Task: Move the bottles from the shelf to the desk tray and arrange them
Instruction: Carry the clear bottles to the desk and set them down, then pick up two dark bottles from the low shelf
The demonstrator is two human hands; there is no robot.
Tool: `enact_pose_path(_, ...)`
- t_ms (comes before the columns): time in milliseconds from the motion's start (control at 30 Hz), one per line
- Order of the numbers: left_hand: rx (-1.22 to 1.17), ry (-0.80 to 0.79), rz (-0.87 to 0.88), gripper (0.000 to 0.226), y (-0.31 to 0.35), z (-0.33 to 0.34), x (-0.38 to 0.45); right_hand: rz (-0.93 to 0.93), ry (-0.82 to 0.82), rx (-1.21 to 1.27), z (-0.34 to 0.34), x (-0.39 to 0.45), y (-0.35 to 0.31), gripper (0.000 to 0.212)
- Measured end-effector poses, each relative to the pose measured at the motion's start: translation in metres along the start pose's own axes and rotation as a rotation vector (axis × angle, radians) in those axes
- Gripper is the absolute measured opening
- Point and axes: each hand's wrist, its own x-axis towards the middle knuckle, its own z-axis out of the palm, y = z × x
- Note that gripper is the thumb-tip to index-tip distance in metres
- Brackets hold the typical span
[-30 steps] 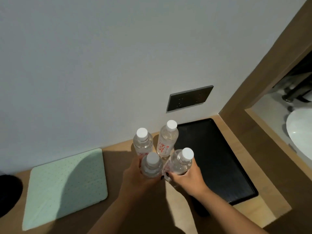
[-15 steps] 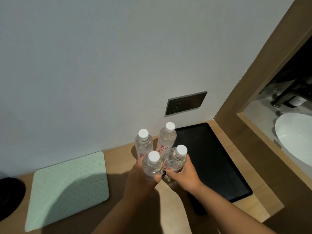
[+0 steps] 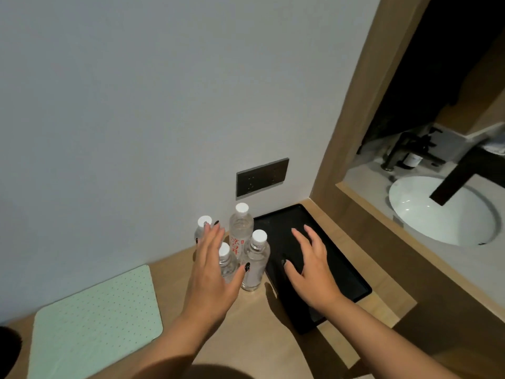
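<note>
Both hands have let go: left hand (image 3: 210,272) and right hand (image 3: 311,269) hover with fingers spread, grasping nothing. Four clear plastic white-capped water bottles (image 3: 240,236) stand clustered on the wooden desk (image 3: 251,332), at nine o'clock of the black rectangular tray (image 3: 352,280); placing and arranging them in it seems left.

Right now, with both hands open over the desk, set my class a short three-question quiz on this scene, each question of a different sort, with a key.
1. True or false: all the bottles stand inside the black tray.
2. Multiple choice: the right hand is over
A. the green mat
B. the black tray
C. the sink
3. Fill in: the number of white-capped bottles standing on the desk is ____.

Key
1. False: they stand on the desk just left of the tray, near the left hand.
2. B.
3. Four: the tall bottle, the front bottle, the low bottle and the back bottle.
</note>
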Motion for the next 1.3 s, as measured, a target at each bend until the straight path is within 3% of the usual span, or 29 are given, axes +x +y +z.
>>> enact_pose_path(200, 0.020, -0.069, 0.247, 0.089, 0.020, 0.011, -0.004, -0.121, 0.031, -0.274, -0.032, -0.024, 0.014, 0.079)
enact_pose_path(600, -0.006, -0.289, 0.466, 0.075, 0.126, 0.057, -0.002, 0.075, 0.129, -0.463, -0.140, -0.082, 0.066, 0.079)
enact_pose_path(900, -0.039, -0.440, 0.511, 0.081, 0.239, 0.113, -0.029, 0.172, 0.285, -0.465, -0.243, -0.140, 0.118, 0.070)
enact_pose_path(1300, -0.029, -0.525, 0.577, 0.086, 0.417, 0.222, -0.096, 0.136, 0.410, -0.446, -0.405, -0.259, 0.211, 0.062)
